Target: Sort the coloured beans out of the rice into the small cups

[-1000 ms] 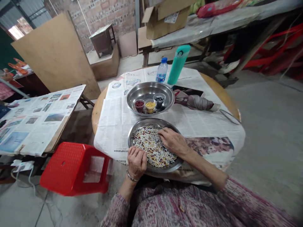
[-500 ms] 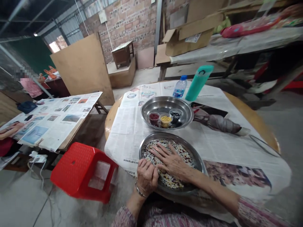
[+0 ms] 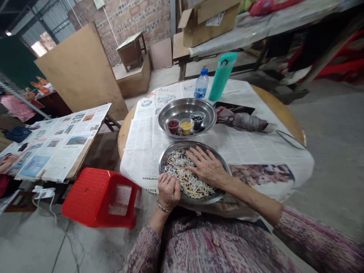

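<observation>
A steel plate full of mixed beans sits at the near edge of a round, newspaper-covered table. My right hand lies flat on the beans with its fingers spread. My left hand is curled over the plate's near rim, gripping it. Behind stands a second steel plate holding three small cups: red beans, yellow beans and black beans.
A water bottle and a teal flask stand at the table's far side, with a folded umbrella to the right. A red stool and a newspaper-covered side table are on the left. Another person sits far left.
My right hand swept left across the beans, then drew back toward the plate's middle with its fingers spread. My left hand stayed on the rim. The view shifted with my head.
</observation>
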Demonstrator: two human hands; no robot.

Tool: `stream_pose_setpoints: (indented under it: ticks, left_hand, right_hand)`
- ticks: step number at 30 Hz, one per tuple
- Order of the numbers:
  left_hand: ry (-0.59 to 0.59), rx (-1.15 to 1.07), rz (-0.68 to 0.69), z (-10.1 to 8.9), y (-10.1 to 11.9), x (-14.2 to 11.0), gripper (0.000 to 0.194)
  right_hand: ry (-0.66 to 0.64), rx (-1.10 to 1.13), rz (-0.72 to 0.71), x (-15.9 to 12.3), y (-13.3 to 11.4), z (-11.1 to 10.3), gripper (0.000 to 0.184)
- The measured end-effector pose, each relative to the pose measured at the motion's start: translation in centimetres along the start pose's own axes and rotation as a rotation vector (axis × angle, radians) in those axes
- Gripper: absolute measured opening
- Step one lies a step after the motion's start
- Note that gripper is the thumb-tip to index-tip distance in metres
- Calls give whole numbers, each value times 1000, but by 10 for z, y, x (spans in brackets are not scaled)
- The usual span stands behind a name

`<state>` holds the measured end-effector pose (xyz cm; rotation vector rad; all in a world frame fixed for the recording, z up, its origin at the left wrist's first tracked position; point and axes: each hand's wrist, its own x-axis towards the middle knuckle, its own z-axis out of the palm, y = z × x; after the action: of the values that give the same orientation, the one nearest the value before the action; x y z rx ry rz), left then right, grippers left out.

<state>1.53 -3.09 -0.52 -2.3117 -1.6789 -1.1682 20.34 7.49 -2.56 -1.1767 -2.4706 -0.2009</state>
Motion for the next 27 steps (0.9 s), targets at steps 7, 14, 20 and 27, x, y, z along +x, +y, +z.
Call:
stream_pose_setpoints:
  ticks: [7, 14, 20, 27]
  left_hand:
    - [2, -13, -2, 2, -2, -1, 30]
    - [-89, 13, -10, -5, 0, 3, 28]
    - [-604, -60, 4, -29, 17, 28, 13]
    - [-967, -85, 62, 2, 19, 57, 16]
  right_hand:
    - [-31, 32, 6, -13, -6, -1, 53]
    - [141, 205, 36, -18, -3, -28, 28]
    - [260, 321, 166, -39, -4, -34, 20]
    - [363, 408, 214, -49, -8, -26, 22]
